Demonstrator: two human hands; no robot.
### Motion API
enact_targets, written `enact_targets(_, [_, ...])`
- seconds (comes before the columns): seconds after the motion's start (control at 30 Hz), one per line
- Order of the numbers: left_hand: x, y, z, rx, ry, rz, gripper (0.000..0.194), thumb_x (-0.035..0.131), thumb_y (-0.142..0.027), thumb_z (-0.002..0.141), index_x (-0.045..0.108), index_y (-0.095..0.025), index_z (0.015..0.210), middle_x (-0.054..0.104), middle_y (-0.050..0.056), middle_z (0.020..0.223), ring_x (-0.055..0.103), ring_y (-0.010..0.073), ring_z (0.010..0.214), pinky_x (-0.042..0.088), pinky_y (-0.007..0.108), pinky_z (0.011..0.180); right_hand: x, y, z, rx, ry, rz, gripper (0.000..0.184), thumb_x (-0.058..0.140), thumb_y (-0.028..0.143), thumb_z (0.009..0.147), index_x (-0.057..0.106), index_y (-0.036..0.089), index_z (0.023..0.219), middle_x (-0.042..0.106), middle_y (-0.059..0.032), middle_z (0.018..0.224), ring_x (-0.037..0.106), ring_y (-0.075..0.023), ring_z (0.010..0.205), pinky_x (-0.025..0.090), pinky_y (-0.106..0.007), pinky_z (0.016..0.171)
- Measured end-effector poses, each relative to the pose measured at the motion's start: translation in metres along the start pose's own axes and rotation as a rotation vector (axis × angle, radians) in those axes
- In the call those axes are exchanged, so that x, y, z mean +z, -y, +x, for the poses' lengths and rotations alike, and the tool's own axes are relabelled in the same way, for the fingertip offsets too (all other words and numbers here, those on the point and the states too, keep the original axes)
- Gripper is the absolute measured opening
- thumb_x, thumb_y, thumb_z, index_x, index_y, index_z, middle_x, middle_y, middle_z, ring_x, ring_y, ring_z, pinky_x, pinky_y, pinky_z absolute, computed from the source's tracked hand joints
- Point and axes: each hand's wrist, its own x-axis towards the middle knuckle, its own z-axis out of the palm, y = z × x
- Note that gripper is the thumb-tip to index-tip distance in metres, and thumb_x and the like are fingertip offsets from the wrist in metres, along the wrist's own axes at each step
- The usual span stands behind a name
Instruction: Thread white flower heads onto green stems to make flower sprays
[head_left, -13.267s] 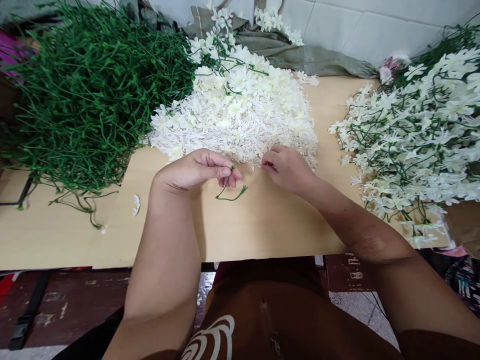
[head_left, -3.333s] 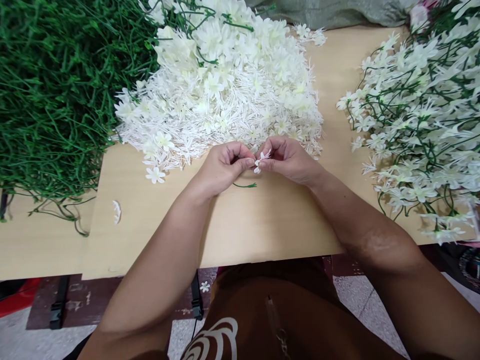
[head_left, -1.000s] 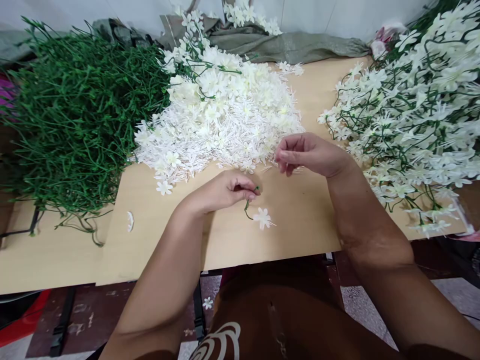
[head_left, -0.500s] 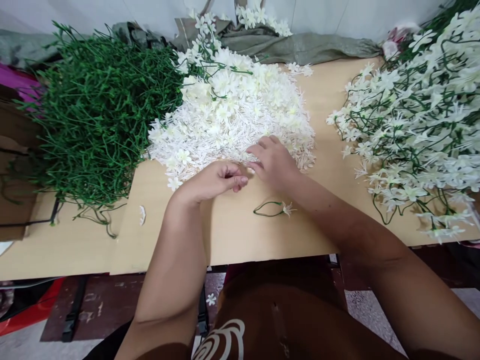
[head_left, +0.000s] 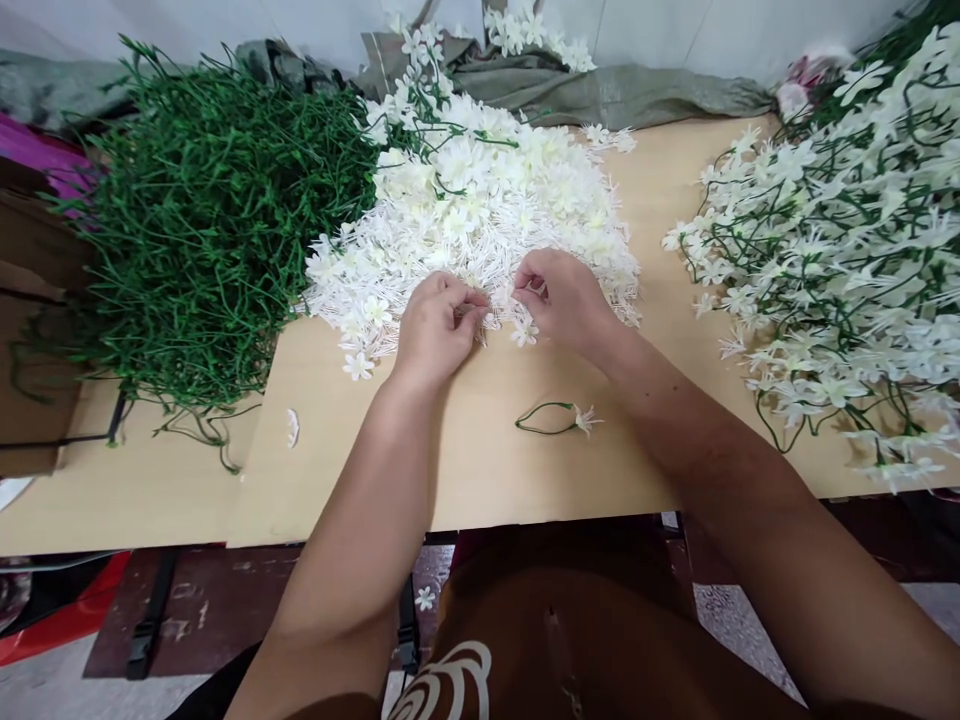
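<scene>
With left hand (head_left: pixel 437 325) and right hand (head_left: pixel 566 300) apart; cannot tell if gripping. Seemingly picking from flower pile (head_left: pixel 480 235); calls for light pinch. On surface (head_left: pixel 487 480), six o'clock from right hand: stemmed flower (head_left: pixel 583 419).

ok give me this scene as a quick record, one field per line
left hand: at the near edge of the loose white flowers, grip unclear
right hand: fingers bent at same edge, grip unclear
tabletop front: one flower on a looped green stem
left side: green stems, heaped
right side: stemmed white flowers, heaped
behind: grayish-green cloth
</scene>
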Motion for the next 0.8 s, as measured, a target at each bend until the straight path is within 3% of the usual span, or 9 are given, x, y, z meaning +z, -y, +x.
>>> enact_targets(0.1, [-0.002,0.0,0.001,-0.055,-0.104,-0.059,0.012,0.064,-0.009,0.076,0.062,-0.021,0.074,0.06,0.003,0.081,0.054,0.0162,0.073,0.044,0.031,0.07,0.002,-0.002,-0.001,0.04,-0.042,0.098,0.011,0.053,0.01,0.082,0.048,0.019,0.08,0.056,-0.0007,0.076,0.049,-0.0144,0.07,0.04,-0.031,0.069])
enact_targets(0.27, [0.0,0.005,0.003,-0.181,-0.191,-0.238,0.009,0.061,-0.012,0.081,0.059,-0.02,0.08,0.057,-0.002,0.071,0.049,0.0107,0.062,0.041,0.025,0.062,0.008,-0.006,0.001,-0.009,-0.127,0.222,0.015,0.05,0.005,0.081,0.047,0.02,0.082,0.055,0.0002,0.078,0.049,-0.0131,0.074,0.042,-0.031,0.072])
enact_targets(0.53, [0.005,-0.003,0.003,-0.189,-0.181,-0.413,0.011,0.072,-0.023,0.078,0.066,-0.02,0.086,0.056,-0.002,0.069,0.048,0.0098,0.059,0.041,0.023,0.057,0.009,-0.009,0.005,-0.042,-0.133,0.377,0.023,0.045,0.004,0.083,0.058,0.019,0.095,0.046,0.0014,0.074,0.048,-0.0122,0.072,0.044,-0.03,0.07])
enact_targets(0.8, [0.004,-0.003,0.001,-0.25,-0.145,-0.603,0.03,0.08,-0.045,0.069,0.066,-0.02,0.074,0.057,-0.002,0.065,0.046,0.0091,0.056,0.038,0.023,0.053,0.001,0.001,0.008,0.069,-0.018,0.649,0.012,0.05,0.006,0.08,0.055,0.017,0.079,0.046,0.0041,0.067,0.04,-0.0068,0.058,0.04,-0.024,0.058])
